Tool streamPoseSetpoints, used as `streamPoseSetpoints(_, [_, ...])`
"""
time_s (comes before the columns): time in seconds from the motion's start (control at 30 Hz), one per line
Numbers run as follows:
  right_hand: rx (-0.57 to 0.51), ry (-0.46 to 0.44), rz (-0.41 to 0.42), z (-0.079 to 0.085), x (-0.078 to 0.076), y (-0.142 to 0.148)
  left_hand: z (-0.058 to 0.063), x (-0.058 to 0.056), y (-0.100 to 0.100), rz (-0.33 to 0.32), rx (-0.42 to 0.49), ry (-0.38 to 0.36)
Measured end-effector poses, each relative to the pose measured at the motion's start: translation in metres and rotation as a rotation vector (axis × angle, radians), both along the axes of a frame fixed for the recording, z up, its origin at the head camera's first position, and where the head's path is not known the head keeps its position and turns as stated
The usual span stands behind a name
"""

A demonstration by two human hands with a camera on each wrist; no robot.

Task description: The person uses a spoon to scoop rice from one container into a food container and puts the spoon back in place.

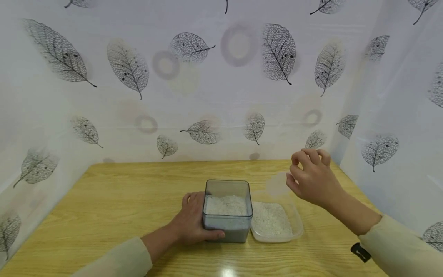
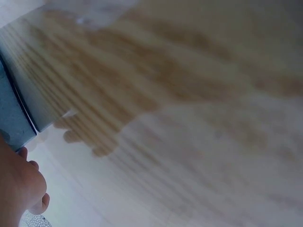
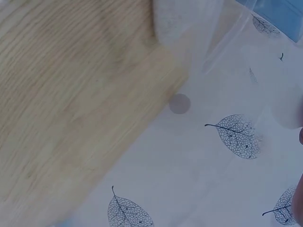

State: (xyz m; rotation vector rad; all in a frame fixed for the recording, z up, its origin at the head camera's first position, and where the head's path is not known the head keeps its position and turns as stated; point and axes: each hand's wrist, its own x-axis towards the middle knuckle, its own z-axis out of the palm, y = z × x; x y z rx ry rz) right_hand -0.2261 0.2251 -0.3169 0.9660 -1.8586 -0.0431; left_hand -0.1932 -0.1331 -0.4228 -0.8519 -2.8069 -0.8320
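Note:
My left hand [image 1: 192,221] grips the side of a grey-tinted clear square container [image 1: 226,227], thumb along its front. White grains that look like rice [image 1: 226,206] fill part of it. In the left wrist view, the knuckles and the container's blue-grey corner [image 2: 16,109] show at the left edge. Raised over the right side, my right hand [image 1: 313,177] has curled fingers, with thumb and index pinching a pale, blurred translucent piece [image 1: 277,184]; its kind is unclear. Below that, a low clear plastic box [image 1: 297,227] holds more rice [image 1: 271,219], right beside the square container.
A light wooden table [image 1: 114,207] stretches beneath both containers. Behind and at both sides hangs a white curtain [image 1: 207,96] printed with dark leaves. A small black clip [image 1: 360,252] shows at the right sleeve.

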Motion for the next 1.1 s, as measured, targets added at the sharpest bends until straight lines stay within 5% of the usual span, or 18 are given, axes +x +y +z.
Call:
streamPoseSetpoints(0.2, [-0.146, -0.086, 0.007, 0.018, 0.000, -0.011, 0.000, 0.000, 0.000, 0.002, -0.005, 0.008])
streamPoseSetpoints(0.53, [-0.175, -0.089, 0.077, 0.040, 0.005, -0.047, 0.001, 0.000, 0.000, 0.001, 0.000, 0.009])
streamPoseSetpoints(0.8, [-0.139, -0.118, 0.093, 0.039, 0.008, -0.069, 0.001, 0.000, 0.000, -0.010, 0.000, 0.009])
streamPoseSetpoints(1.1, [0.022, -0.120, 0.097, 0.028, 0.008, -0.096, 0.002, 0.000, 0.000, -0.004, 0.005, 0.020])
